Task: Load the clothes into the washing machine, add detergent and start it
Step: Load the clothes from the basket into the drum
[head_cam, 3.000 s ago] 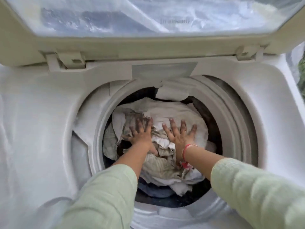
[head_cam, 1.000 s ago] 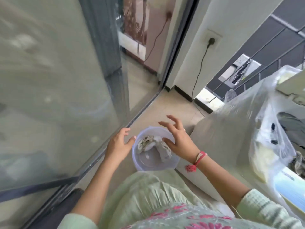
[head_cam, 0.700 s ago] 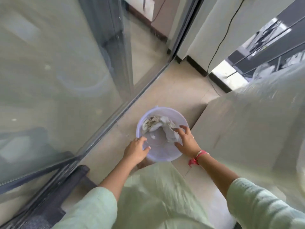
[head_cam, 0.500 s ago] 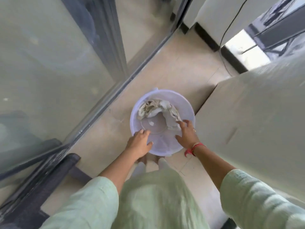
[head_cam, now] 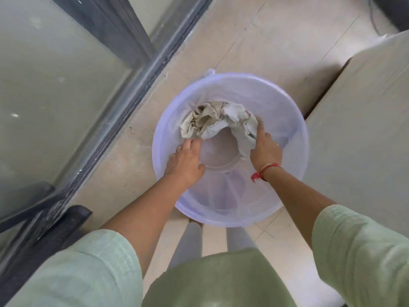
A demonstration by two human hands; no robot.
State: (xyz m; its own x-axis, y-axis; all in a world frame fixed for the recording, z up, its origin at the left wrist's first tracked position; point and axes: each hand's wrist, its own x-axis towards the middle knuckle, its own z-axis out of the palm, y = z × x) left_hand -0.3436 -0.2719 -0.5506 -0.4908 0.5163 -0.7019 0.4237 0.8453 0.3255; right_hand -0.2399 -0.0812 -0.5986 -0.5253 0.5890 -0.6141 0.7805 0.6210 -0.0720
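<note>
Both hands reach into a round, translucent lilac plastic tub (head_cam: 294, 138) on the tiled floor, beside the washing machine's pale side panel (head_cam: 363, 129). The last crumpled beige-and-grey garments (head_cam: 218, 120) lie against the tub's far wall. The right hand (head_cam: 264, 149) closes its fingers on the cloth; the left hand (head_cam: 186, 159), fingers loosely curled, touches its edge, apparently gathering everything in one lift.

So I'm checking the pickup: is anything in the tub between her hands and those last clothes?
Nothing visible. Both the left hand and the right hand are inside the tub, already touching the clothes; no other item lies there.
</note>
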